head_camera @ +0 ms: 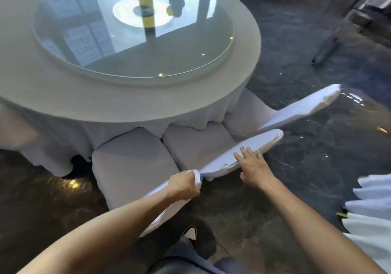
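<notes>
A chair in a white cover (pixel 260 141) stands at the round table, its backrest top running from lower left to upper right. My left hand (pixel 183 183) grips a bunched corner of that white cover at the near end of the backrest. My right hand (pixel 252 165) lies flat on the backrest top, fingers straight and spread. A second covered chair (pixel 129 159) stands just left of it, my left forearm crossing its backrest. A third covered chair (pixel 304 106) stands further right.
A round table (pixel 63 96) with a white cloth and a glass turntable (pixel 135 47) fills the upper left. Dark patterned floor (pixel 306 168) lies to the right. White pleated fabric (pixel 372 210) sits at the right edge. My shoe (pixel 189 232) is below.
</notes>
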Demonstrator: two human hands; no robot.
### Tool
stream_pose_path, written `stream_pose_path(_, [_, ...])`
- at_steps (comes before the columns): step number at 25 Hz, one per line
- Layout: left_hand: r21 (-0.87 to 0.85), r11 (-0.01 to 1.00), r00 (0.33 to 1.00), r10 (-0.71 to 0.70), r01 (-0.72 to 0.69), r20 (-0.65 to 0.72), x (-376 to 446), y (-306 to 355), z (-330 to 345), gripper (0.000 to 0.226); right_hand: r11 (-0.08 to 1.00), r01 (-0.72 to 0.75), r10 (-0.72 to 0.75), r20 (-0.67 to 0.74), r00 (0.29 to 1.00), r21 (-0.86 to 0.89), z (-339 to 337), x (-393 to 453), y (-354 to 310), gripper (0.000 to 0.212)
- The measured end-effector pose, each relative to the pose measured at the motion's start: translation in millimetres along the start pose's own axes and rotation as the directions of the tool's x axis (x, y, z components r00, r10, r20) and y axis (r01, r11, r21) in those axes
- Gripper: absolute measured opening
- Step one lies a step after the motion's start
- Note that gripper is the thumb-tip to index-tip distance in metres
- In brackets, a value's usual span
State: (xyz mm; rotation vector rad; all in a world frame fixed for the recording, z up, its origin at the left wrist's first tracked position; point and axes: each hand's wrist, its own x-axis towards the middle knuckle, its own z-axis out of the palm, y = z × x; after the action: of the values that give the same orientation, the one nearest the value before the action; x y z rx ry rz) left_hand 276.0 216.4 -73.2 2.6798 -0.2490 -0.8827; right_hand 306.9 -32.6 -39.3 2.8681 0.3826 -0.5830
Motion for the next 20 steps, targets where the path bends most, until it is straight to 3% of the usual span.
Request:
stream_pose_path(5, [-0.005,0.985,0.985,-0.17,0.17,-0.037,10.3,8.1,15.8,0.036,0.958,0.216,-0.19,0.146,0.971,-0.187,6.7,47.7,35.4,0.064])
stream_pose_path(11, [0.039,0.925,0.918,-0.37,0.378,-0.142,10.0,30.5,23.2,0.025,0.908,0.371,-0.371,0.037,0.928,-0.197,12.8,71.2,45.0,0.021])
stream_pose_path(20, [0.02,0.897,0.869,-0.421,0.441,-0.26,24.0,35.4,28.5,0.019,0.856,0.455,-0.469,0.002,0.883,-0.247,0.3,90.6,51.0,0.022])
